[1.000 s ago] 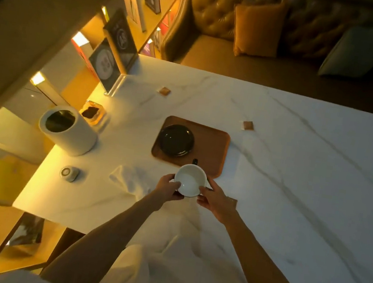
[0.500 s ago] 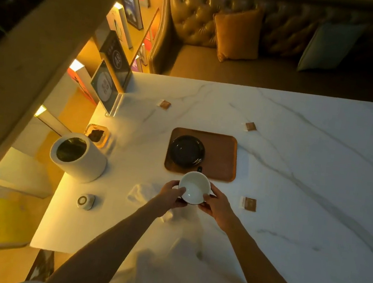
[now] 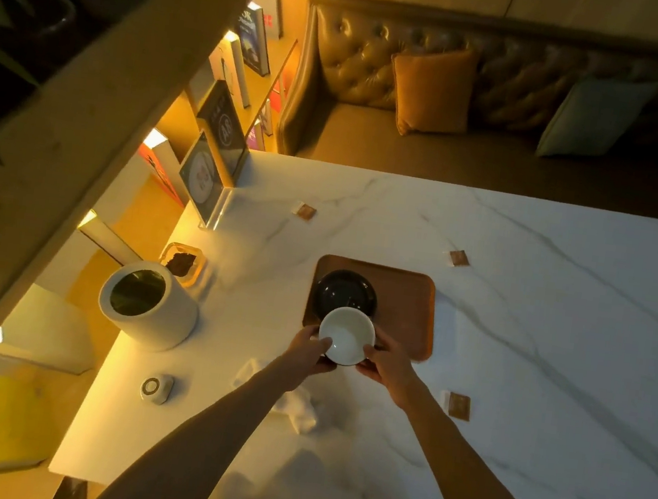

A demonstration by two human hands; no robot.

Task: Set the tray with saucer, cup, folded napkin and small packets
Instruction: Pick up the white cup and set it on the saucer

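Observation:
A white cup is held between both hands above the near edge of the brown wooden tray. My left hand grips its left side and my right hand grips its right side. A black saucer lies on the tray's left half, its near rim hidden behind the cup. A crumpled white napkin lies on the table under my left forearm. Three small brown packets lie loose on the table: far left packet, far right packet, near right packet.
The white marble table carries a white cylindrical container at the left, a small glass dish behind it, a small round device and an acrylic sign stand. A leather sofa with cushions stands beyond the far edge.
Both hands carried the cup forward, from over the table in front of the tray to above the tray's near edge, now overlapping the saucer. The camera view shifted too.

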